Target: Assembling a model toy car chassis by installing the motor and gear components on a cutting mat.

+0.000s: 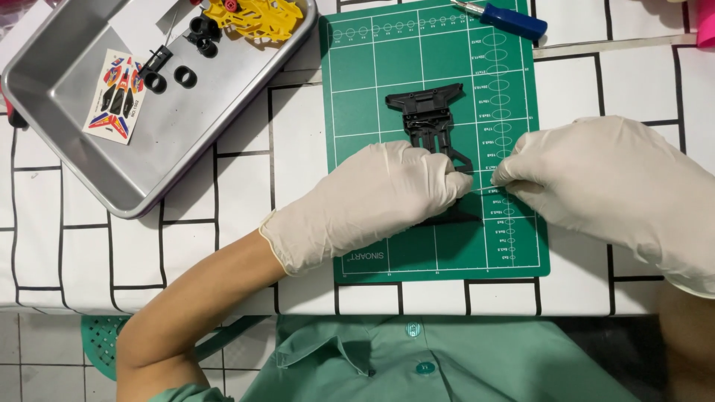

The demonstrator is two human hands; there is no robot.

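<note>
A: What are the hands doing?

B: Both are gloved. The left hand [372, 201] lies flat over the near end of the black chassis [430, 119], fingers curled down on it, likely to pin it so it cannot slide. The right hand [596, 186] comes in from 3 o'clock with its fingertips pressed together in a pinch at the chassis edge; whatever it pinches is too small to tell

A: And the chassis itself?

B: On the green mat [372, 82], running from between the hands out to 12 o'clock. Its wide end is bare; the near end is hidden under the left fingers. The mat probably gives a firm, non-slip bed for it

A: Further out?

B: At 10 o'clock a metal tray [59, 89] sits on the counter [246, 186], holding a sticker sheet [113, 95], small black parts [167, 67] and a yellow body [253, 16], seemingly kept together so nothing rolls off. At 1 o'clock, beyond the mat, lies a blue-handled tool [510, 20], well apart from both hands
</note>
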